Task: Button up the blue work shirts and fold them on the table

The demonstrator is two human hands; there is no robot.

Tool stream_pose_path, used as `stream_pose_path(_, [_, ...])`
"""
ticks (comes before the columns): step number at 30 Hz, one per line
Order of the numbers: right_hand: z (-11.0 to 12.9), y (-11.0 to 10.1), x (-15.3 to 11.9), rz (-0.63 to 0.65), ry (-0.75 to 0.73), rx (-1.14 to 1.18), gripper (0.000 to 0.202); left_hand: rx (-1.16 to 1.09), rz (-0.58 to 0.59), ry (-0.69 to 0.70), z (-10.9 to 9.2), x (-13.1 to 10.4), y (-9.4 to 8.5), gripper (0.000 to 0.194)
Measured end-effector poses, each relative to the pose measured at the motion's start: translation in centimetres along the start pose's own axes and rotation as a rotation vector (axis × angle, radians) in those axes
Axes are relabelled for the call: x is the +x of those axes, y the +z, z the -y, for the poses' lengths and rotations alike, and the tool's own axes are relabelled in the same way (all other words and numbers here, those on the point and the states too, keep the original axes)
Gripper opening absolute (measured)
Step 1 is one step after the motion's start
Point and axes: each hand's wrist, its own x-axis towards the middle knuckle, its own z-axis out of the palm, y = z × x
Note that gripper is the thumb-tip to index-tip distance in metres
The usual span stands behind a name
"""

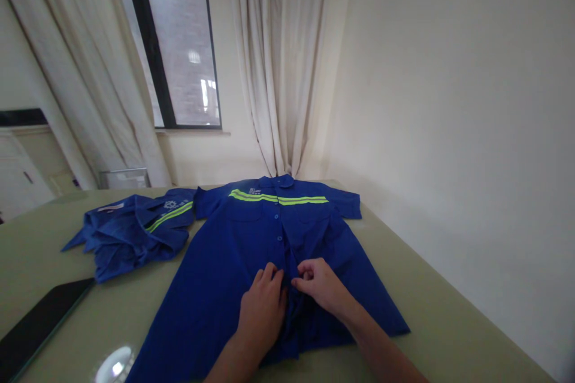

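Note:
A blue short-sleeved work shirt lies spread on the table, collar away from me, with a yellow-green reflective band across its chest. Its front placket runs down the middle, and a few buttons show above my hands. My left hand rests on the left side of the front opening, fingers curled onto the cloth. On the other side, my right hand pinches the placket edge between thumb and fingers. Whether a button sits between the left fingers is hidden. Below the hands the front edges part in folds.
A second blue garment lies crumpled to the left on the green table. Nearer me are a black flat object and a shiny round thing. A wall borders the table's right side; curtains hang behind.

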Motion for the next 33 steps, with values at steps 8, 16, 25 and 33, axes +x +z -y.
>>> stream_pose_path(8, [1.3, 1.5, -1.1, -0.085, -0.03, -0.147, 0.015, -0.182, 0.065, -0.129, 1.2, 0.6, -0.6, 0.011])
stream_pose_path(16, [1.1, 2.1, -1.2, -0.178, -0.023, -0.259, 0.01, -0.254, -0.088, 0.062, 1.2, 0.2, 0.0, 0.02])
stream_pose_path(25, [1.1, 2.1, -1.2, -0.194, -0.097, -0.137, 0.018, -0.053, -0.173, 0.19, 1.6, 0.4, 0.7, 0.022])
stream_pose_path(33, [0.6, 1.8, -0.8, -0.246, -0.11, -0.163, 0.022, -0.118, -0.237, 0.192, 1.5, 0.7, 1.0, 0.018])
